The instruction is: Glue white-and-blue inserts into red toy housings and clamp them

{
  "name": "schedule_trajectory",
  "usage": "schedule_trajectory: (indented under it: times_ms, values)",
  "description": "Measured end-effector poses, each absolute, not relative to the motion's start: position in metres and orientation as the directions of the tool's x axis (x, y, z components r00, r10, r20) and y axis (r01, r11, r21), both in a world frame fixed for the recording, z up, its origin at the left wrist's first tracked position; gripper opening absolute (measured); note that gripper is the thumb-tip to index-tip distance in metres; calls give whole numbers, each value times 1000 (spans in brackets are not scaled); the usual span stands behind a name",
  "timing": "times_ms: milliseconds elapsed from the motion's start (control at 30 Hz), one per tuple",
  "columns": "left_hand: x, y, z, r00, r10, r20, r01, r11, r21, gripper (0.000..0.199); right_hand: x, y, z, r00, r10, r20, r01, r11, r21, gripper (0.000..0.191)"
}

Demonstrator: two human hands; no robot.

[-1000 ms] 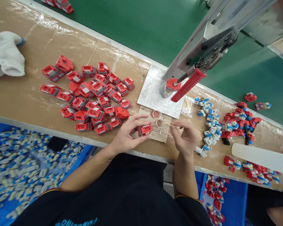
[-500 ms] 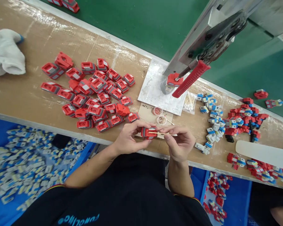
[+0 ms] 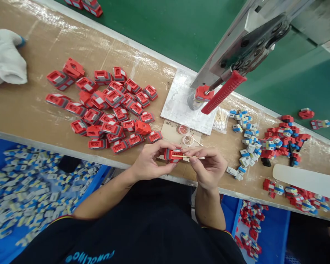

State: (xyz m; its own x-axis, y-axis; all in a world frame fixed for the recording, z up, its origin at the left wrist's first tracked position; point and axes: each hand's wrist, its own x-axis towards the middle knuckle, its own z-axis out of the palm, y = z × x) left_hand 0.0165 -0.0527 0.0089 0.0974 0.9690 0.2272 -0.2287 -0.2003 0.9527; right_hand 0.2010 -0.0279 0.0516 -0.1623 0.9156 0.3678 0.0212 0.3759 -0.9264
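Observation:
Between thumb and fingers, my left hand grips a red toy piece with its hollow side up, near the table's front edge. My right hand pinches a cotton swab, whose far end lies over the red piece's recess. Just beyond the hands, two small round dishes, one with red contents and one clear, rest on a piece of cardboard. A loose swab lies beside the clear dish. Left of my hands is a pile of red pieces.
A press with a red handle stands on a metal plate. Bagged swabs, white-blue parts and red assemblies lie right. A white glove is far left. Blue bins sit below; a person's arm shows lower right.
The swab and my right hand have shifted very slightly left over the red piece. The camera view has moved a little. Both hands keep their holds.

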Motion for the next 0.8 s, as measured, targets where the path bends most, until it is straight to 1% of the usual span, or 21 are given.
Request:
schedule_trajectory:
  times_ms: [133,233,400,533,600,667,767,800]
  values:
    - [16,-54,9,114,977,180,-243,-148,959,35,200,-28,51,-143,905,401,93,416,-905,13]
    - [15,-53,10,110,972,205,-232,-176,957,36,200,-30,50,-130,880,457,99,470,-877,9]
    - [13,-51,14,86,954,288,-141,-274,951,34,204,-29,50,-147,777,612,192,629,-753,19]
    - [10,-49,16,74,939,335,-70,-330,941,34,207,-27,52,-178,728,662,248,684,-686,28]
    - [9,-48,16,62,933,354,-26,-353,935,33,208,-27,53,-199,726,659,258,687,-679,31]
    - [8,-47,16,54,922,382,5,-383,924,32,211,-28,54,-215,738,640,244,675,-696,31]
    - [5,-47,15,61,916,397,31,-399,916,32,223,-24,55,-150,775,615,216,632,-744,26]
    - [3,-47,15,65,918,391,38,-393,919,32,228,-20,55,-119,784,610,235,619,-749,24]
